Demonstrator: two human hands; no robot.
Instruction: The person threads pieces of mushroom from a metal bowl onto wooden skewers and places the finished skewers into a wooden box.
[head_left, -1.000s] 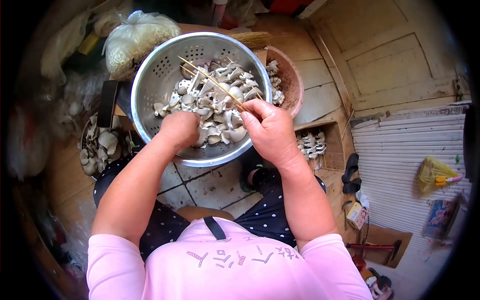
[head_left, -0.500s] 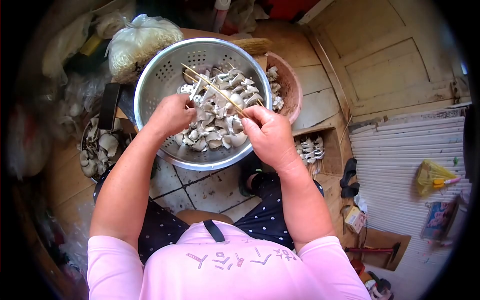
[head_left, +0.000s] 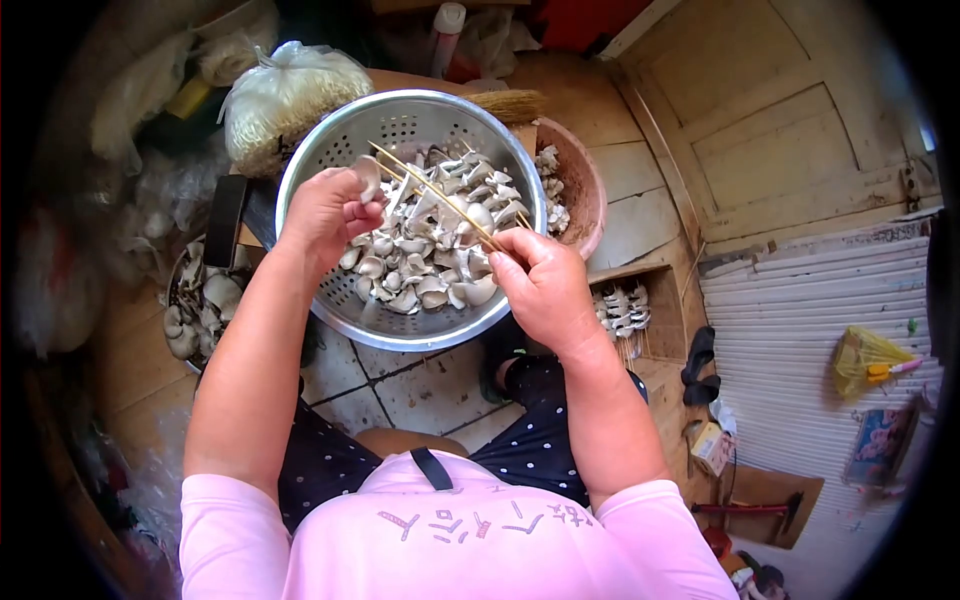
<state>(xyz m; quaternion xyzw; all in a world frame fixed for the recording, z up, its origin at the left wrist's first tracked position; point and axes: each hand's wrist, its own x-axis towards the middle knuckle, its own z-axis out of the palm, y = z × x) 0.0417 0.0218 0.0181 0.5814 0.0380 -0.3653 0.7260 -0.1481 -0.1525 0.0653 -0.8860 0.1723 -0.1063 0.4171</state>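
A metal colander (head_left: 332,318) with a perforated wall sits in front of me, holding a heap of torn grey-white oyster mushrooms (head_left: 432,285). Over its left side, my left hand (head_left: 328,218) pinches one oyster mushroom piece (head_left: 368,180) between thumb and fingers, raised above the heap. My right hand (head_left: 545,285) is closed at the right rim around the lower end of a bamboo skewer (head_left: 432,189), which slants up and left across the mushrooms. Other thin stick ends show among the pieces.
Right of the colander stands a pink tub (head_left: 590,200) with mushroom bits. A cardboard box (head_left: 660,300) holds mushrooms on skewers. At left are a bowl of mushrooms (head_left: 215,295), a dark-handled cleaver (head_left: 226,220) and a full plastic bag (head_left: 290,105).
My left hand has come up and slightly left from the heap, now with a mushroom piece in its fingers. My right hand keeps the skewer at nearly the same place.
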